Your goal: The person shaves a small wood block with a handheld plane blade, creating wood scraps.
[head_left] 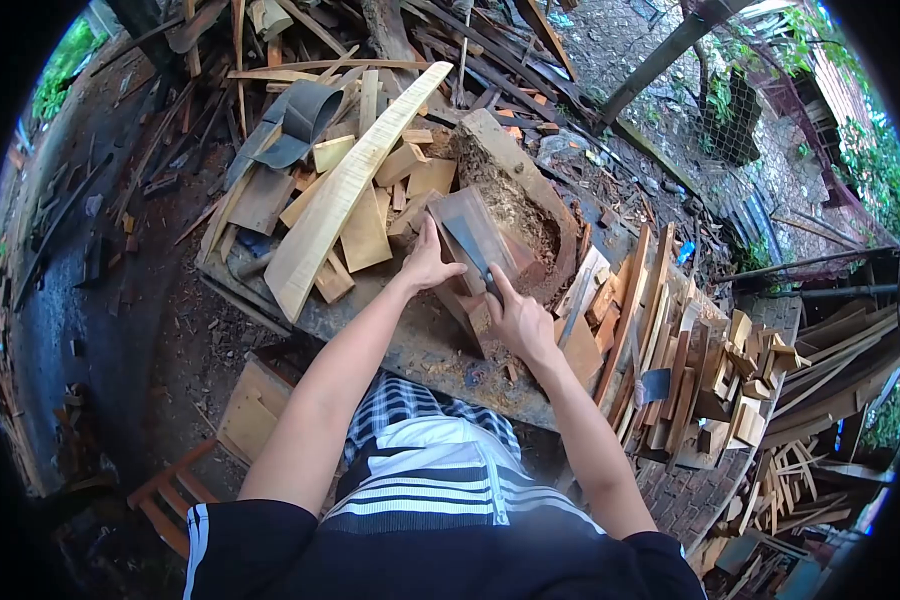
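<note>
A reddish-brown wooden piece (494, 235), box-like in shape, stands tilted on the worktable in front of me. My left hand (429, 266) holds its left edge, fingers along the side and thumb apart. Across its top face lies a putty knife (463, 230) with a flat grey blade that widens away from me. My right hand (523, 322) is closed around the knife's dark handle, with the index finger reaching along it. The palm hides part of the handle. Behind the piece is a wooden trough (511, 150) holding sawdust or crumbly material.
A long, pale curved plank (355, 190) lies over offcuts to the left, near a curled dark sheet (308, 115). Stacked wood strips (660, 320) fill the right side, with a hatchet-like blade (655, 385) among them. Scrap wood (470, 50) is heaped beyond the worktable (370, 320).
</note>
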`<state>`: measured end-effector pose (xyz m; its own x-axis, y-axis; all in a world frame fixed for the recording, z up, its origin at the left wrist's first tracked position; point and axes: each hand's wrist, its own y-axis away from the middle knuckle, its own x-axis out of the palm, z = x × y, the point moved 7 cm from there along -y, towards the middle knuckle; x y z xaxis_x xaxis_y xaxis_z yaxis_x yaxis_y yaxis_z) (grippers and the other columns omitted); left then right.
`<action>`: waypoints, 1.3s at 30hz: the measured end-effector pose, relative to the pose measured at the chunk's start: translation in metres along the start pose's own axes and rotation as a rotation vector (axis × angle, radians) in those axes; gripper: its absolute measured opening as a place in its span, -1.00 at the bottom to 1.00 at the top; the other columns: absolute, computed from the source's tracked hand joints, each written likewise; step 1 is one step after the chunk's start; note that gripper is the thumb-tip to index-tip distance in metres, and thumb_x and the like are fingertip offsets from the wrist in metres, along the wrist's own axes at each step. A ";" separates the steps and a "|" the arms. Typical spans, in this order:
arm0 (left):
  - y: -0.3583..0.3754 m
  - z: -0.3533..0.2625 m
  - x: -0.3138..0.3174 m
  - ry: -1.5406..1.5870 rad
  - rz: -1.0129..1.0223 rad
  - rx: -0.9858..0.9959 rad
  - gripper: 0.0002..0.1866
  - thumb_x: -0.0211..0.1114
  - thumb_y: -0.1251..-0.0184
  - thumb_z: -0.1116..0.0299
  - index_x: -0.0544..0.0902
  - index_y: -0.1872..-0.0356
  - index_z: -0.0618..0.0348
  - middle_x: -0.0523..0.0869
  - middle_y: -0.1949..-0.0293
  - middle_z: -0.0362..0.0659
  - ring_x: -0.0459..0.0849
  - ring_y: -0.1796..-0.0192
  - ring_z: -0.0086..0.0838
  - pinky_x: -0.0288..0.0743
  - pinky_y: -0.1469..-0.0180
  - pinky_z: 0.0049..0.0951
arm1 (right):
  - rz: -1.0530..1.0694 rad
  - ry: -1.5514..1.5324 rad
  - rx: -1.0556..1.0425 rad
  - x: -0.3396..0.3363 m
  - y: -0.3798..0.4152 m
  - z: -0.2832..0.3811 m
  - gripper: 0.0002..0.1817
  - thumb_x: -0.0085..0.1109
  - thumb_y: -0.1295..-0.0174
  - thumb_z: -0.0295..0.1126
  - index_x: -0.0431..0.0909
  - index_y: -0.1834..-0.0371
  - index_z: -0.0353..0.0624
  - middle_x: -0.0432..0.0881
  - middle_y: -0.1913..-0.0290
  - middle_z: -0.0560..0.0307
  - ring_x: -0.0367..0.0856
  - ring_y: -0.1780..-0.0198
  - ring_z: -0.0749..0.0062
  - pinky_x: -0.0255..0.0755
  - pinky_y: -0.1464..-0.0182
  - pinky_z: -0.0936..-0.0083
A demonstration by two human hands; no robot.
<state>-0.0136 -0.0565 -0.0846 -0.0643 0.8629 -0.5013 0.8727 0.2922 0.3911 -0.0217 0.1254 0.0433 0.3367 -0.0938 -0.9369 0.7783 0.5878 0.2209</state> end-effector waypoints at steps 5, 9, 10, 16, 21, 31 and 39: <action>0.000 -0.001 0.001 0.028 0.008 0.017 0.42 0.58 0.04 0.03 -0.42 -0.52 0.34 -0.24 -0.59 0.17 -0.15 -0.62 -0.09 -0.11 -0.59 -0.26 | -0.037 -0.001 0.006 0.004 -0.013 0.010 -0.41 0.02 -0.37 -0.03 0.25 -0.48 0.26 0.68 0.47 -0.27 0.72 0.39 -0.17 0.59 0.34 0.01; -0.002 0.002 0.000 -0.002 -0.003 0.050 0.41 0.58 0.03 0.03 -0.42 -0.52 0.34 -0.22 -0.58 0.17 -0.12 -0.62 -0.09 -0.09 -0.59 -0.24 | -0.083 -0.026 -0.015 0.003 -0.023 0.019 -0.43 0.01 -0.37 -0.02 0.28 -0.46 0.24 0.68 0.46 -0.27 0.72 0.39 -0.16 0.60 0.33 0.04; -0.001 0.002 0.000 0.008 -0.016 0.057 0.41 0.58 0.04 0.03 -0.42 -0.52 0.34 -0.21 -0.58 0.18 -0.11 -0.61 -0.08 -0.09 -0.59 -0.24 | -0.067 -0.023 -0.016 0.003 -0.018 0.016 -0.43 0.00 -0.38 -0.01 0.30 -0.45 0.23 0.68 0.46 -0.26 0.72 0.39 -0.16 0.60 0.32 0.05; -0.001 0.002 0.002 0.018 -0.004 0.039 0.43 0.59 0.05 0.03 -0.42 -0.51 0.36 -0.21 -0.58 0.17 -0.13 -0.62 -0.10 -0.09 -0.59 -0.24 | -0.033 -0.014 0.008 0.001 -0.006 0.013 -0.45 -0.03 -0.39 -0.01 0.31 -0.44 0.23 0.68 0.45 -0.27 0.72 0.38 -0.16 0.60 0.32 0.06; -0.001 0.001 0.001 0.012 -0.010 0.058 0.42 0.59 0.04 0.03 -0.41 -0.51 0.36 -0.24 -0.58 0.18 -0.17 -0.62 -0.09 -0.11 -0.59 -0.27 | -0.064 -0.005 0.022 0.005 -0.018 0.010 -0.44 -0.06 -0.41 0.00 0.26 -0.47 0.27 0.69 0.44 -0.28 0.72 0.37 -0.16 0.60 0.31 0.04; 0.003 -0.004 -0.001 0.073 0.021 0.020 0.40 0.58 0.01 0.08 -0.43 -0.51 0.38 -0.30 -0.58 0.18 -0.23 -0.63 -0.09 -0.19 -0.61 -0.28 | -0.032 -0.074 0.091 0.001 -0.039 -0.006 -0.44 -0.04 -0.40 -0.02 0.23 -0.47 0.31 0.68 0.34 -0.37 0.69 0.26 -0.29 0.57 0.18 -0.08; 0.006 -0.006 0.001 0.149 0.163 -0.008 0.27 0.39 -0.23 0.14 -0.57 -0.48 0.29 -0.50 -0.57 0.12 -0.48 -0.62 -0.19 -0.38 -0.61 -0.26 | 0.103 -0.085 0.132 -0.001 0.053 -0.033 -0.42 -0.02 -0.41 -0.08 0.17 -0.50 0.29 0.68 0.35 -0.34 0.67 0.28 -0.32 0.56 0.21 -0.06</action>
<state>-0.0110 -0.0516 -0.0782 0.0059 0.9502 -0.3117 0.8736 0.1468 0.4641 0.0017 0.1827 0.0470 0.4573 -0.1092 -0.8826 0.7984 0.4876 0.3533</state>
